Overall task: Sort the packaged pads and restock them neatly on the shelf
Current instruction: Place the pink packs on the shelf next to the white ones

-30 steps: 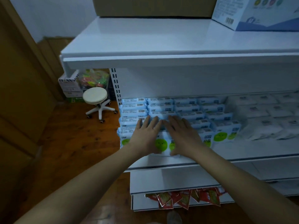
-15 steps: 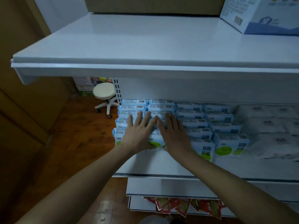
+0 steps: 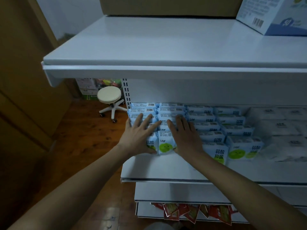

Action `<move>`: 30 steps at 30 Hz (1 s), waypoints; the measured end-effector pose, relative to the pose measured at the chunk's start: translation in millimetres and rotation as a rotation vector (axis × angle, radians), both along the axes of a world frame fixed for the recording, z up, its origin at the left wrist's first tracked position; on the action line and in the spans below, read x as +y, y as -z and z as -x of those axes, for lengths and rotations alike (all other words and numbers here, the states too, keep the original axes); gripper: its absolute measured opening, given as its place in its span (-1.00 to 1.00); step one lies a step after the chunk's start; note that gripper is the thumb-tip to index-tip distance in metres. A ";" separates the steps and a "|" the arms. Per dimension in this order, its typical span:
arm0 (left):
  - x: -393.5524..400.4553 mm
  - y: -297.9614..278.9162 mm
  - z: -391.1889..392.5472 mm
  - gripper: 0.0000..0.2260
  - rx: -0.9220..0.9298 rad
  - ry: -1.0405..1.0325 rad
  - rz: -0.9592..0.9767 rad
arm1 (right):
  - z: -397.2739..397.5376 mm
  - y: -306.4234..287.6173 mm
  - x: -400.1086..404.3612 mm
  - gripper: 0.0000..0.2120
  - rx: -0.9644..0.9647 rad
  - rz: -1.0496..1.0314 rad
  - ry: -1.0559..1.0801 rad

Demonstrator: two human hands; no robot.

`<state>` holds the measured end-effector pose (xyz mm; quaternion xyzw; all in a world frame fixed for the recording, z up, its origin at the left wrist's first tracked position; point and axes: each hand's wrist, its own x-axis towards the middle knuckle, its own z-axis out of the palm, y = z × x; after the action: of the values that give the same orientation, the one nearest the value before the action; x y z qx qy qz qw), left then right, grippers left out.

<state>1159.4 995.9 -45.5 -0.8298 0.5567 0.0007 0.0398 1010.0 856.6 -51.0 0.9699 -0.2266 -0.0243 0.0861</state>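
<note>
Two hands flat on blue packs, middle shelf point(image 3: 166, 168).

- Shelf unit: top shelf point(image 3: 166, 45) carries a brown carton point(image 3: 166, 5) and a blue-white box point(image 3: 274, 15), both above and beyond the hands. Red packets point(image 3: 196, 211) hang from the lowest shelf, under the right forearm.
- Stool point(image 3: 108, 95) on the wood floor, up and left of the left hand.
- Blue packs point(image 3: 232, 120): four columns, overlapped front to back. White packs point(image 3: 282, 130) lie right of them, well apart from both hands.
- Left hand point(image 3: 138, 135): fingers straight and spread, palm pressing the leftmost column. Grips nothing.
- Right hand point(image 3: 186, 135): fingers straight, pressing the second column, just beside the left hand. Grips nothing.
- Front pack point(image 3: 166, 145) with the green face shows between the two wrists, touching both.

Change over the last second: the hands have kept the same two columns, sliding a little deeper along them; the view has drawn closer. Judgement: this is squaring-up of rows already stocked, not placing. The two left columns look nearly even; the right columns remain untouched.
</note>
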 end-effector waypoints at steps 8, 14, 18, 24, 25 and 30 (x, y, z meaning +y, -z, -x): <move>11.3 -0.5 -1.0 0.06 -0.003 0.046 0.003 | 4.0 -17.7 13.5 0.09 0.080 -0.051 0.041; 13.7 -14.8 11.4 0.04 0.036 0.122 0.033 | 22.8 -42.9 27.2 0.14 0.025 -0.164 -0.001; 2.2 -29.7 27.3 -0.02 0.044 0.216 0.083 | 44.0 -60.1 32.0 -0.15 -0.133 -0.293 -0.003; -16.6 -27.6 62.3 -0.19 0.189 0.317 0.373 | 77.2 -65.2 9.9 -0.75 -0.323 -0.303 0.023; -21.6 -26.8 67.2 -0.21 0.179 0.324 0.384 | 83.1 -63.6 3.9 -0.77 -0.333 -0.309 0.015; -43.8 -25.2 93.2 -0.23 0.173 0.285 0.292 | 114.2 -58.4 -28.0 -0.79 -0.311 -0.355 -0.032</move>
<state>1066.2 952.1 -20.3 -0.7367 0.6637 -0.0144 -0.1288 895.8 828.7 7.3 0.9654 -0.2138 0.0875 -0.1213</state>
